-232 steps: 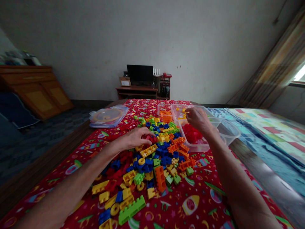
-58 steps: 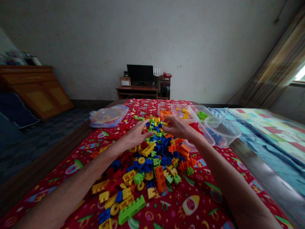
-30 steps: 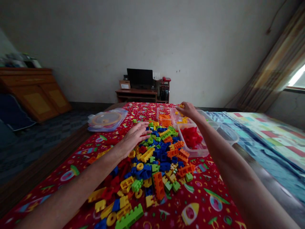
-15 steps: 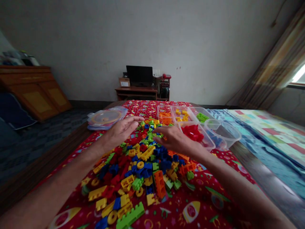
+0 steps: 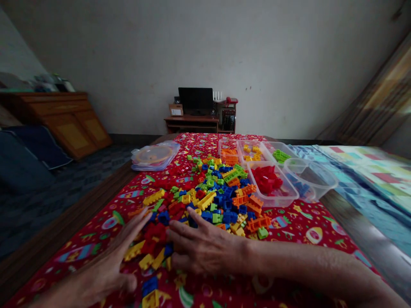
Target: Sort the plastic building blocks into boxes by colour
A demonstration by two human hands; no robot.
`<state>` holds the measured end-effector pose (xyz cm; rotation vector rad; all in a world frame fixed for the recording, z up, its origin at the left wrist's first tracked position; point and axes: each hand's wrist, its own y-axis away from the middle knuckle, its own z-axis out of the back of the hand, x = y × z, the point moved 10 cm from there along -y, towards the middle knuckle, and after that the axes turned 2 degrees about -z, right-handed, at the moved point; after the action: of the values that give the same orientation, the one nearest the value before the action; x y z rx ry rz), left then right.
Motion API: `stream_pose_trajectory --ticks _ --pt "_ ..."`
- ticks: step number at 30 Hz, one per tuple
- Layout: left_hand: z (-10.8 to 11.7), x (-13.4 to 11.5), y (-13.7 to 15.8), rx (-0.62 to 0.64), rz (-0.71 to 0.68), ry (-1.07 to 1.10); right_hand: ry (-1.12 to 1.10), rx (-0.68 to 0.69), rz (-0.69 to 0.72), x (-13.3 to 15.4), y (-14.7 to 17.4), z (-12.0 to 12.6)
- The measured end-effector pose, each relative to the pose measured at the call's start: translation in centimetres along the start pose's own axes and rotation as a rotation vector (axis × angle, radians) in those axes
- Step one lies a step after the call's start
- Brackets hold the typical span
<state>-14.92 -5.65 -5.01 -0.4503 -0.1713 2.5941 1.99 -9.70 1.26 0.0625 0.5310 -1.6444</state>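
A pile of toy building blocks (image 5: 210,201) in red, blue, yellow, green and orange lies loose on the red patterned tablecloth (image 5: 93,248). At its near left edge my left hand (image 5: 112,261) is open, thumb apart and fingers stretched along the outermost blocks. My right hand (image 5: 205,246) lies palm down over the near part of the pile. Its fingers are spread and touch red blocks (image 5: 155,237) and blue ones; no block shows in its grasp, though the palm is hidden. Between the hands sit several yellow blocks (image 5: 147,262).
Clear plastic bins stand at the right: one with red blocks (image 5: 266,179), others with orange blocks (image 5: 229,156), yellow blocks (image 5: 252,152) and green blocks (image 5: 280,156). A round clear tub (image 5: 324,179) holds blue pieces. Stacked plastic lids (image 5: 156,155) lie at the far left.
Both hands have come back from the far end of the pile to its near left side. Green and blue blocks at the far end are spread differently, and the view has shifted left.
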Motion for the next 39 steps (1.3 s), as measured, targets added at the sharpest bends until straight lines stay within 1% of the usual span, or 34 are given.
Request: stream_pose_trajectory --ticks 2,4,7,9,11,13,15,17,19,21,23,24,25,27,28,30,31,32,34,37,39 --pt "-0.6 -1.9 -0.3 -0.017 -0.059 -0.011 0.013 0.008 -0.06 -1.1 0.1 -0.1" --pt "-0.9 -3.6 -1.8 -0.073 -0.091 -0.026 0.023 0.013 -0.141 -2.5 0.2 -0.2" --pt "-0.9 -5.5 -5.4 -0.145 -0.126 -0.045 0.013 0.024 -0.264 -5.0 0.3 -0.4" --pt "-0.5 -6.9 -8.1 -0.187 -0.19 -0.056 -0.018 0.05 -0.333 -7.1 0.5 -0.5" --pt "0.0 -8.0 -10.9 -0.22 -0.255 -0.01 -0.072 0.094 -0.408 -9.6 1.0 -0.9" --pt "0.6 -8.2 -13.9 -0.254 -0.255 0.062 -0.155 0.123 -0.498 -12.4 1.9 -1.3" --pt "0.8 -8.2 -16.9 -0.248 -0.246 0.124 -0.227 0.117 -0.601 -15.4 3.2 -1.6" --pt "0.8 -7.6 -19.3 -0.221 -0.196 0.156 -0.252 0.065 -0.693 -18.0 4.6 -1.5" --pt "1.3 -7.2 -20.4 -0.22 -0.158 0.172 -0.249 -0.012 -0.746 -19.5 5.8 -0.9" --pt "2.2 -7.3 -19.5 -0.218 -0.17 0.167 -0.253 -0.091 -0.734 -19.2 6.6 0.2" --pt "2.7 -8.2 -16.8 -0.175 -0.248 0.12 -0.243 -0.141 -0.662 -16.9 7.0 1.6" --pt "2.6 -9.1 -14.8 -0.117 -0.314 0.072 -0.228 -0.149 -0.61 -15.1 7.1 2.2" --pt "2.2 -10.1 -12.6 -0.046 -0.386 0.025 -0.213 -0.137 -0.537 -12.9 7.0 2.7" --pt "1.3 -12.4 -7.8 0.068 -0.567 -0.048 -0.188 -0.051 -0.358 -8.0 6.9 2.6" --pt "0.5 -13.3 -5.7 0.144 -0.637 -0.082 -0.175 -0.006 -0.264 -5.7 6.8 2.3" --pt "-0.8 -14.7 -2.7 0.249 -0.725 -0.114 -0.151 0.048 -0.097 -2.1 6.9 1.7" --pt "-1.3 -15.1 -1.9 0.276 -0.751 -0.124 -0.138 0.062 -0.046 -1.2 7.0 1.3" --pt "-1.7 -15.2 -1.8 0.282 -0.767 -0.135 -0.121 0.067 -0.02 -0.9 6.9 0.9" --pt "-2.2 -14.7 -3.1 0.244 -0.756 -0.18 -0.074 0.072 -0.035 -1.7 6.7 0.1" --pt "-2.3 -12.8 -7.3 0.137 -0.671 -0.262 -0.014 0.062 -0.123 -4.4 5.9 -0.6" --pt "-1.9 -12.0 -9.8 0.091 -0.657 -0.245 -0.011 0.055 -0.197 -6.4 5.3 -0.8"
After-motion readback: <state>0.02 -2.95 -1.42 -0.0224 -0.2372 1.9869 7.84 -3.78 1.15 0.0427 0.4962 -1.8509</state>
